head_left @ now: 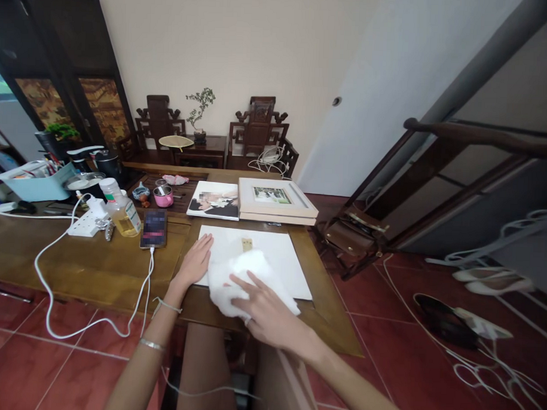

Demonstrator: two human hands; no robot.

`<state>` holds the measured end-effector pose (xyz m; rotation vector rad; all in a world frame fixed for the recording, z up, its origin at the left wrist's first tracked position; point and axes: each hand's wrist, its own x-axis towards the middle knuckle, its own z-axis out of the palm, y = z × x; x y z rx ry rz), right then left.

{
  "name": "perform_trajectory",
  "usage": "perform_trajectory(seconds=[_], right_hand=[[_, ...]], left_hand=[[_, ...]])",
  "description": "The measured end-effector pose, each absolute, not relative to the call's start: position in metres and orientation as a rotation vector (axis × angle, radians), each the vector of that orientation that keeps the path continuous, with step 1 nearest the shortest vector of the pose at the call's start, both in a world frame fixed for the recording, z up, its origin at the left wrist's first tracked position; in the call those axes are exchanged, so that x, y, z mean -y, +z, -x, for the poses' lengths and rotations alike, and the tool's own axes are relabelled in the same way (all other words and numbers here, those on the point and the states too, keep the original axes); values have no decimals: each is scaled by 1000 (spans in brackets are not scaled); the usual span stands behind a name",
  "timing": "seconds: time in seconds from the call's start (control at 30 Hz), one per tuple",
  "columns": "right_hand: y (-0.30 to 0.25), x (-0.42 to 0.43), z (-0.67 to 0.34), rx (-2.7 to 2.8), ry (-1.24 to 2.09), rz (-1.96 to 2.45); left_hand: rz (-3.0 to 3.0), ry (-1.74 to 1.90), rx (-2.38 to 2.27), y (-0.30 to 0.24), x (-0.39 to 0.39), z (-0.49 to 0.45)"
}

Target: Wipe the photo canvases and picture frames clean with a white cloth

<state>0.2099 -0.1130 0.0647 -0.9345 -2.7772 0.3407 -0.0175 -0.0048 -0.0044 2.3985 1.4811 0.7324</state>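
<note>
A flat white board or frame back (271,259) lies on the wooden table in front of me, with a small gold hanger plate (247,245) near its upper middle. My left hand (197,259) rests against its left edge, fingers stretched out and holding nothing. On the board's near part is a bunched, fluffy white cloth (228,278), overhanging the near edge. My right hand (267,309) grips this cloth from above, its fingers bent into the folds and a ring on one of them. The cloth covers part of the board.
Behind the board lie a photo print panel (214,200) and stacked picture frames (278,202). Leftward are a charging phone (153,229), a bottle of yellow liquid (123,210), a power strip (88,222), a pink cup (163,196) and a blue bin (41,184). A white cable (50,287) hangs over the edge.
</note>
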Motion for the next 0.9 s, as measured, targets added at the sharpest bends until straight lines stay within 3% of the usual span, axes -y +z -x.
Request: perform_trajectory(seconds=[0.33,0.7,0.9], right_hand=[[57,23,-185,2599,89,1388],[75,113,-204,2770,344,996],[67,62,-217,2649,207,1249]], left_hand=[[-2379,731,-1490,-5,4,17],[-2372,713,-1473,-3,4,18],[-2288,801,-1454,-3,5,16]])
